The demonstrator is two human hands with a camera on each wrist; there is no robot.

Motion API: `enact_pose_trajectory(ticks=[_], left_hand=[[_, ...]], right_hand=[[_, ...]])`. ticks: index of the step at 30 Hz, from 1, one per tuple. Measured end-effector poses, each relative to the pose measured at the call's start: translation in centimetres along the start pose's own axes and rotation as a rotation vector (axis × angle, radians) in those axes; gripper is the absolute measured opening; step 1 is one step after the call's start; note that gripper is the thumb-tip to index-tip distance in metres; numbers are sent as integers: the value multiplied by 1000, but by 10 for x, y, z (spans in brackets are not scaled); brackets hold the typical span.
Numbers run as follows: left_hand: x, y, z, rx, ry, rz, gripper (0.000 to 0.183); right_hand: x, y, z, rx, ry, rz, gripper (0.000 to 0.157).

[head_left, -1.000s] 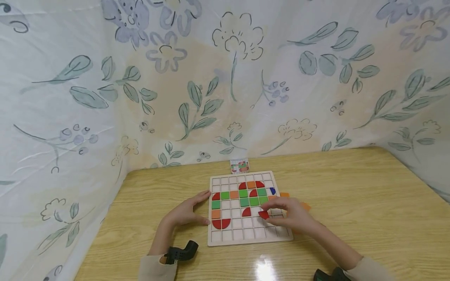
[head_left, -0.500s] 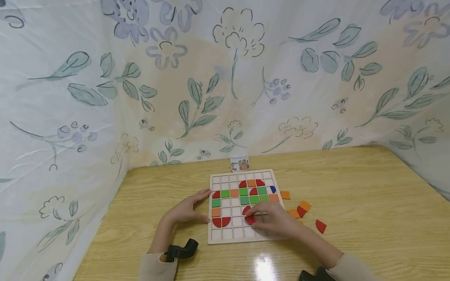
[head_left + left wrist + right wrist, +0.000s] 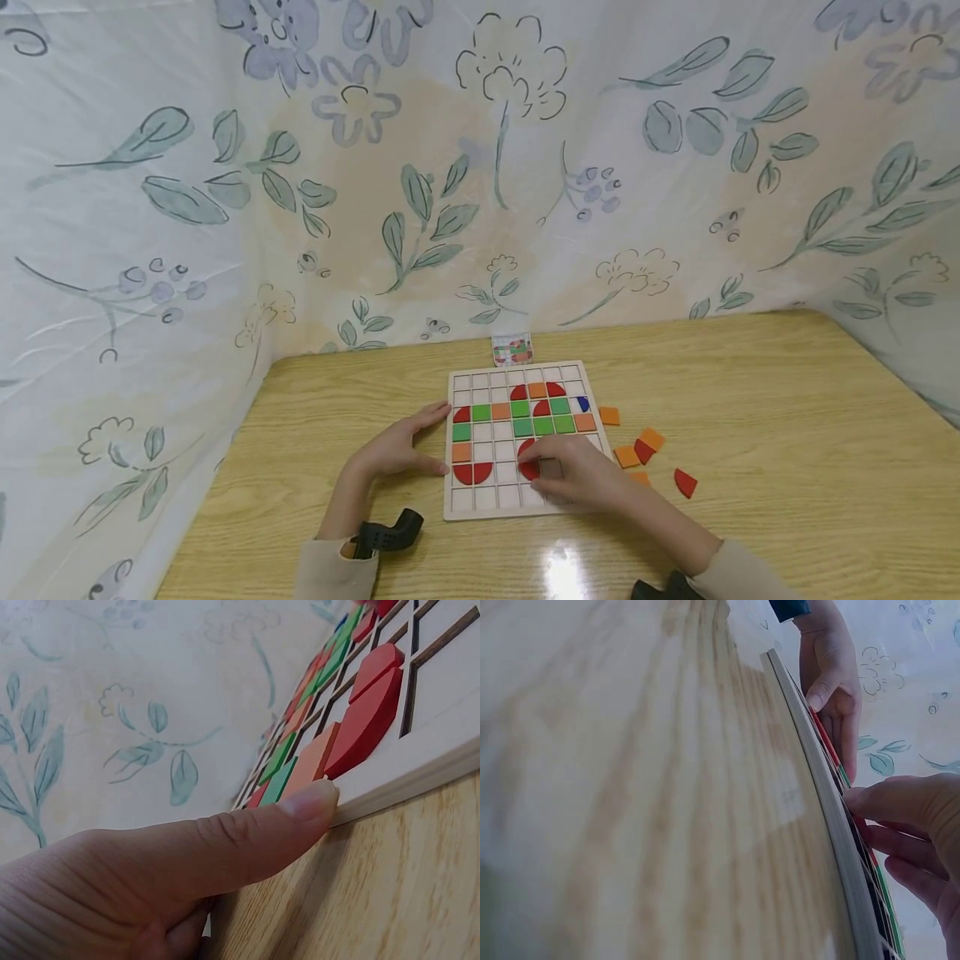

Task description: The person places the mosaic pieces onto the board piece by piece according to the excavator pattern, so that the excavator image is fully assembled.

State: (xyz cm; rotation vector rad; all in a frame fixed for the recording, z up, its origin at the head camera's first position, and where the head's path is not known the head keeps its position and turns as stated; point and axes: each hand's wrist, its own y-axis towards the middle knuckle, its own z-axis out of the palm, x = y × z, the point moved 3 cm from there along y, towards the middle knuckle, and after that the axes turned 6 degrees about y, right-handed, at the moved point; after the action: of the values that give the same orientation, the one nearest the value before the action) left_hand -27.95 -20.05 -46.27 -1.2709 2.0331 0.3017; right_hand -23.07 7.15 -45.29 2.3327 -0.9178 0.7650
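A pale wooden grid board (image 3: 485,498) lies on the table, partly filled with red quarter-circle and green and orange square tiles. My left hand (image 3: 393,448) rests at its left edge, fingers extended. In the left wrist view the thumb (image 3: 262,840) touches the board's side by an orange tile (image 3: 311,761) and red tiles (image 3: 367,720). Over the board's lower middle, my right hand (image 3: 581,473) pinches a red quarter-circle tile (image 3: 528,470) between thumb and fingers, just below another red one. The fingers partly cover both tiles.
Loose orange tiles (image 3: 610,416) and red quarter-circle tiles (image 3: 686,483) lie right of the board. A small pattern card (image 3: 512,350) stands behind it, near the floral cloth (image 3: 420,250). One blue piece (image 3: 582,404) sits near the board's right edge.
My right hand has moved left across the board with the red quarter-circle tile, down to a cell under another red tile. Loose tiles on the right came into view. The left hand has stayed put.
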Motion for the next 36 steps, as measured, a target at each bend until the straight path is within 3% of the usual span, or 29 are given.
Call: enact_pose_trajectory(ticks=[11,21,29,36], left_hand=[[-1,1,-1,7,4,0,91],[0,0,-2,10,14,-6,91],[-1,1,-2,16,-5,-2,91],[0,1,-2,17,-4,-5,91]], right_hand=[[0,0,0,-19,4,6,26],[1,7,4,-29,-11,-89,23],[0,7,4,-23,-12,13,24],[-2,7,4,-40,-22,-25,24]])
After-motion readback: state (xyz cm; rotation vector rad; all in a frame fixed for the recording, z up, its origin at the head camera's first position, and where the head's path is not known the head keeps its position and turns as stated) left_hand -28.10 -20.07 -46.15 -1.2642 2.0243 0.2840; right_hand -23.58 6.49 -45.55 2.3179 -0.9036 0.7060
